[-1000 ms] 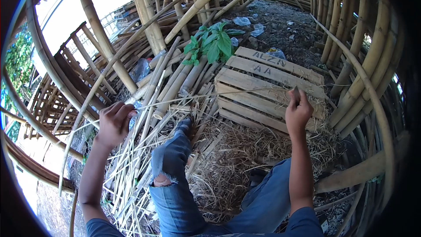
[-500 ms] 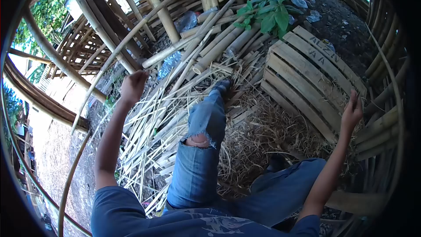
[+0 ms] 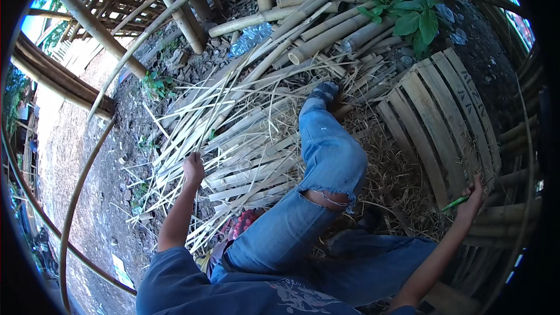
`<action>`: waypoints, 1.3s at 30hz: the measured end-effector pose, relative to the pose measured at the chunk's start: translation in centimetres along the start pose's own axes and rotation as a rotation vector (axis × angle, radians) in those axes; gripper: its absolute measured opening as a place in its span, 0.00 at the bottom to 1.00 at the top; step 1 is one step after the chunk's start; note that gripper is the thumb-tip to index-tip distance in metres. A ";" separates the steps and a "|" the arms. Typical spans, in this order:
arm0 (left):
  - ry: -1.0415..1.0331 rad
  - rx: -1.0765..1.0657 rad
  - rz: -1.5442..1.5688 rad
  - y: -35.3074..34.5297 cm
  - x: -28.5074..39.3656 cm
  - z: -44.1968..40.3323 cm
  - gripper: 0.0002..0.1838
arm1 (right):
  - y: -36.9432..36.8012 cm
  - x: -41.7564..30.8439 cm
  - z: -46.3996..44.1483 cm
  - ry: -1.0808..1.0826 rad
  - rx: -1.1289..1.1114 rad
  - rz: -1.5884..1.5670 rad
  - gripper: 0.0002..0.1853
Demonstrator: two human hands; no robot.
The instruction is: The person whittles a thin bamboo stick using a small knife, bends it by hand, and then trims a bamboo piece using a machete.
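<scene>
At the far left a curved bamboo pole [image 3: 76, 201] bends over pale, sunlit ground [image 3: 96, 178], and a small green plant [image 3: 156, 84] grows near the edge of the litter. Next comes the left hand [image 3: 193, 169], low over the near side of a loose heap of split bamboo strips [image 3: 256, 166]; its fingers are drawn together, and a thin line of strip seems to run upward from the fingertips, but I cannot tell whether they pinch it. The strips lie crisscrossed from beside that hand across to the person's bent leg, with crumpled clear plastic [image 3: 251, 39] beyond them and a red patterned cloth [image 3: 240, 223] near the hip. The torn jeans [image 3: 280, 227] cross the middle, ending at a dark shoe [image 3: 325, 90] near the foot of some round bamboo poles [image 3: 332, 38]. Farther right, a leafy plant [image 3: 411, 20] stands behind a slatted wooden crate [image 3: 430, 118], with curled shavings [image 3: 402, 192] on the ground at its near side. At the right, the right hand [image 3: 475, 196] is closed around a slim green object [image 3: 455, 203], which sticks out leftward from the grip in front of the crate's near corner.
</scene>
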State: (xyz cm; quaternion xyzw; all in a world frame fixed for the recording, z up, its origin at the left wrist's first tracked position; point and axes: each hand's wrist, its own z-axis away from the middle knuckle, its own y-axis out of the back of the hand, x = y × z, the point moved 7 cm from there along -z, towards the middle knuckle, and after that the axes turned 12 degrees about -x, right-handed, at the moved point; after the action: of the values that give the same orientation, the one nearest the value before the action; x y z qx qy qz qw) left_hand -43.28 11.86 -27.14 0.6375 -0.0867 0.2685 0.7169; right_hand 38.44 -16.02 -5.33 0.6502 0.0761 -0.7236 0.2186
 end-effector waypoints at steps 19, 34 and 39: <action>0.156 0.244 0.092 -2.5 -10.8 0.6 0.08 | -12.8 3.5 6.9 -0.401 -0.496 -0.680 0.15; 0.517 0.105 -0.446 -4.8 -7.5 -0.4 0.26 | -17.9 1.5 9.1 -0.436 -0.450 -0.826 0.12; -0.247 0.249 -0.155 -8.2 10.7 -6.1 0.15 | -18.6 1.1 9.7 -0.440 -0.426 -0.789 0.11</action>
State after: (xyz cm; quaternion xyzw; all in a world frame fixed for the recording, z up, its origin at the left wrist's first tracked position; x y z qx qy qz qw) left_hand -31.55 20.33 -30.29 0.7540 -0.0908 0.1411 0.6351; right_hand 21.80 -3.45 -8.23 0.3449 0.4144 -0.8396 0.0668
